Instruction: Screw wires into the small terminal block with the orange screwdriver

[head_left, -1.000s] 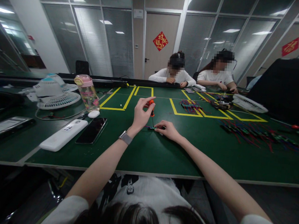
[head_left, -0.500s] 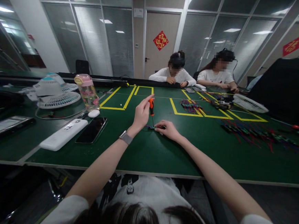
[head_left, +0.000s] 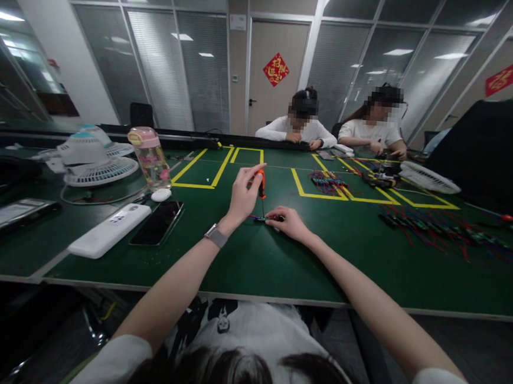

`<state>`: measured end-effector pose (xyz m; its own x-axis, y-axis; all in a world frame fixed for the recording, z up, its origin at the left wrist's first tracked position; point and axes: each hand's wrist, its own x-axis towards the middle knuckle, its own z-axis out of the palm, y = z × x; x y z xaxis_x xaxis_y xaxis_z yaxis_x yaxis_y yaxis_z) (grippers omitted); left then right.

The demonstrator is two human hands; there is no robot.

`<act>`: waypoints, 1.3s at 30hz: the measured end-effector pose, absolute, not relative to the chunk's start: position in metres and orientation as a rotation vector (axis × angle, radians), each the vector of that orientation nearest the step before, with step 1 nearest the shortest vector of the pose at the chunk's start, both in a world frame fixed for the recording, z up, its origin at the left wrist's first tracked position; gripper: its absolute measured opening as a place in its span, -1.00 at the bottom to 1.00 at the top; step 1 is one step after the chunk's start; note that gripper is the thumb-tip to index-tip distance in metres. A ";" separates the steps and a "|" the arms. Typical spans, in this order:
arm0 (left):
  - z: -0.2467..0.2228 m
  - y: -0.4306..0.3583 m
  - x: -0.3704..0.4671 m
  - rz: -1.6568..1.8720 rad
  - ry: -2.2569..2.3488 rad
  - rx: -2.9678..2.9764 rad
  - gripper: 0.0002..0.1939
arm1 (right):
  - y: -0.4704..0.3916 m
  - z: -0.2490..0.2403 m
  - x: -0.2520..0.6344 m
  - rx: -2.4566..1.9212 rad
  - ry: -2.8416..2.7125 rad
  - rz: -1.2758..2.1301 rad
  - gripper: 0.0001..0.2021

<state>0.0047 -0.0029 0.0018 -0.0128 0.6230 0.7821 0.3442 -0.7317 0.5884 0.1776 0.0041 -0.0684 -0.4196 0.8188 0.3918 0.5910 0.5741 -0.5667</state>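
An orange-and-black screwdriver (head_left: 263, 188) stands nearly upright in front of me, its tip down on a small green circuit board (head_left: 261, 219). My left hand (head_left: 244, 196) is closed around the screwdriver's handle, with the index finger stretched over its top. Fingers of my right hand (head_left: 288, 223) pinch the right end of the board against the green table (head_left: 277, 264). Thin coloured wires come out at the board's left end. Part of the board is hidden behind the right fingertips.
On the left are a black phone (head_left: 157, 223), a white power bank (head_left: 110, 230), a drink bottle (head_left: 150, 159) and a white fan (head_left: 101, 165). Wired boards (head_left: 440, 225) lie to the right, and another wired bunch (head_left: 328, 182) sits beyond my hands. Two people sit opposite.
My left hand and the screwdriver handle have shifted very slightly to the right, the handle turning a little. The right hand stays put. A person opposite has moved a hand.
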 end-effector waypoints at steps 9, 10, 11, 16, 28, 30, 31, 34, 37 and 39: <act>-0.001 0.002 0.004 1.837 0.966 1.998 -0.70 | 0.005 -0.069 0.178 -1.108 -2.167 0.453 -0.82; 0.000 0.000 0.005 1.856 0.986 2.005 -0.73 | 0.005 -0.069 0.178 -1.106 -2.165 0.453 -0.82; 0.001 -0.001 0.005 1.880 1.012 2.015 -0.76 | 0.005 -0.070 0.178 -1.103 -2.165 0.453 -0.82; 0.002 -0.004 0.005 1.911 1.083 2.020 -0.80 | 0.006 -0.070 0.179 -1.104 -2.165 0.457 -0.82; 0.001 -0.003 0.005 1.844 0.997 2.045 -0.73 | 0.003 -0.067 0.178 -1.120 -2.167 0.455 -0.82; 0.002 -0.005 0.006 1.881 1.031 2.068 -0.77 | 0.003 -0.067 0.178 -1.122 -2.171 0.450 -0.82; 0.002 -0.005 0.006 1.888 1.043 2.071 -0.77 | 0.004 -0.068 0.178 -1.121 -2.172 0.450 -0.82; 0.002 -0.003 0.005 1.861 1.038 2.052 -0.74 | 0.004 -0.069 0.178 -1.114 -2.164 0.462 -0.82; 0.000 0.000 0.004 1.803 0.990 2.037 -0.67 | 0.005 -0.070 0.178 -1.104 -2.161 0.464 -0.82; 0.000 0.001 0.004 1.775 0.955 2.021 -0.64 | 0.005 -0.070 0.178 -1.105 -2.164 0.463 -0.82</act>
